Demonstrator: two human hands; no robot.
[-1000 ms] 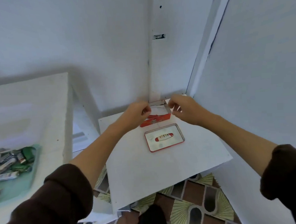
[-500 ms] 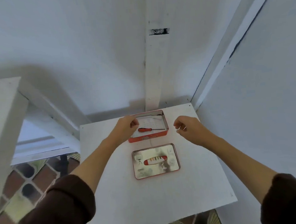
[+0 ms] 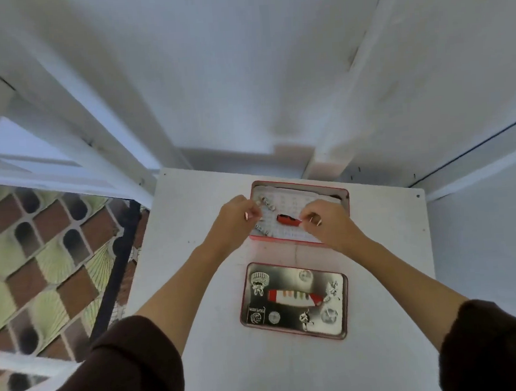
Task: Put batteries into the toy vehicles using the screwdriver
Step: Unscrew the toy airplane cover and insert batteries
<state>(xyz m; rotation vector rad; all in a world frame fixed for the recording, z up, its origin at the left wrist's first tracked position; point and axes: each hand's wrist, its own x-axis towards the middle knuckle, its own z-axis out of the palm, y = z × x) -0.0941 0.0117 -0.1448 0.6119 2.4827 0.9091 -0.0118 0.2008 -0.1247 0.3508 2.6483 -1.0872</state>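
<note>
Step in hand: fetching the tool; judged an early stage, no toy vehicle or battery in view.
Open tin (image 3: 344,200): red-rimmed tray, upper centre of frame, on the white tabletop (image 3: 190,206); pale lining inside.
Screwdriver (image 3: 288,219): red handle lies inside the open tin, near its middle; the shaft is hidden behind the right hand, so the tip type cannot be told.
Right hand (image 3: 329,224): over the right half of the tin, fingers curled, fingertips closed in at the handle's right end; it looks like a pinch on the screwdriver, though blur leaves the contact uncertain.
Left hand (image 3: 234,220): at the tin's left edge, fingers bent in narrow; whether it holds the rim or one of the small metal bits (image 3: 266,203) cannot be told.
Small metal bits: scattered along the tin's left side, too blurred to name.
Tin lid (image 3: 294,301): flat on the tabletop, centre of frame, just below the tin, printed face up.
Floor: patterned tile (image 3: 42,271), left of frame.
Next move, my judgement: lift the screwdriver clear of the tin without scattering the loose bits, left hand steadying the tin.
</note>
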